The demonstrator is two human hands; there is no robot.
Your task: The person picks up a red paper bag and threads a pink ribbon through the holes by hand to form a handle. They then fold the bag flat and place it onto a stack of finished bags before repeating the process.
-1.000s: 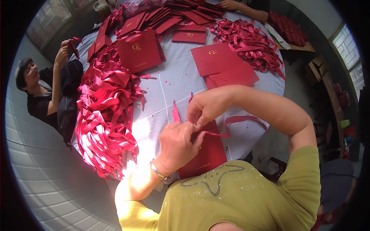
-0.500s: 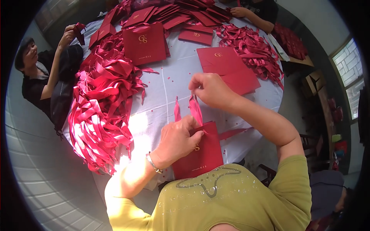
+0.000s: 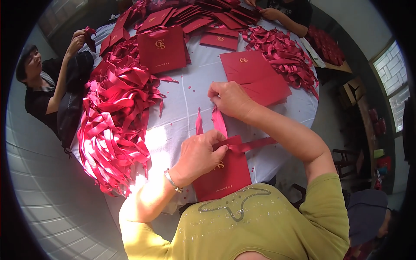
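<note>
"Across the middle of the view, what takes up the most room?"

"A white-clothed table (image 3: 180, 97). On it, at nine o'clock, spreads a tall heap of pink-red ribbons (image 3: 115, 104). Red folders and bags (image 3: 186, 19) crowd twelve; a smaller ribbon pile (image 3: 284, 56) sits at half past one."

"And the piece being worked on?"

"That red bag (image 3: 232, 173) lies between five and six, against the person's front."

"The hands?"

"Left hand (image 3: 197, 157), near seven: thumb and forefinger almost closed, pinching the bag's upper edge. Right hand (image 3: 229, 99), at one: fingers curled in, thumb tucked close. I cannot tell whether they grip the upright ribbon strip (image 3: 220, 122) just below."

"Anything smaller?"

"One flat ribbon (image 3: 258, 144) crosses the bag's top toward four; a silvery bracelet (image 3: 172, 181) rings the left wrist."
</note>
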